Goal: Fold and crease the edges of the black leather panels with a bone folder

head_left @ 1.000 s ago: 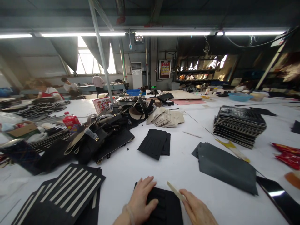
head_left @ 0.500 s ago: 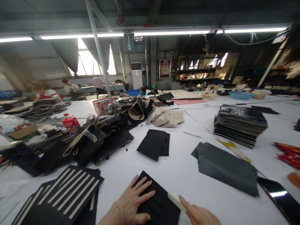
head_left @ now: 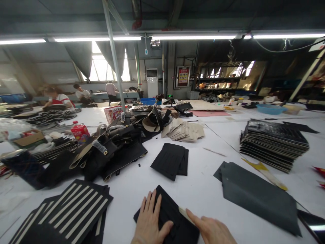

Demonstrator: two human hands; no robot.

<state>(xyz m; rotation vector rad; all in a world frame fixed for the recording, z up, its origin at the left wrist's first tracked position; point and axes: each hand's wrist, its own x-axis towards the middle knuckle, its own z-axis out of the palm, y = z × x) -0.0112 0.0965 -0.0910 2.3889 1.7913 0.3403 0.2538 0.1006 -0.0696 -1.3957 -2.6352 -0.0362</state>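
My left hand [head_left: 149,218] lies flat on a black leather-like panel [head_left: 169,203], fingers stretched out and thumb apart, pressing it to the white table. Raised ridges run along the panel, and a dark corner shows left of the hand. In my right hand [head_left: 213,230] is a flat cream-coloured bone folder [head_left: 183,212], its tip at the panel's right edge with my index finger along it. Much of the tool is hidden by the fingers. Similar black panels [head_left: 169,159] lie just beyond. Black pieces with pale stripes [head_left: 78,210] are stacked at the left.
Black bag parts [head_left: 119,149] are heaped at mid left, beside a fan of beige pieces [head_left: 184,130]. Grey-green sheets [head_left: 256,193], a yellow-ended strip [head_left: 266,173] and a tall dark stack [head_left: 274,144] occupy the right. A phone [head_left: 315,223] is partly covered. People sit further back.
My left hand's fingers have drawn closer together on the panel. The right hand and bone folder have shifted slightly along its edge. The view has turned a little left.
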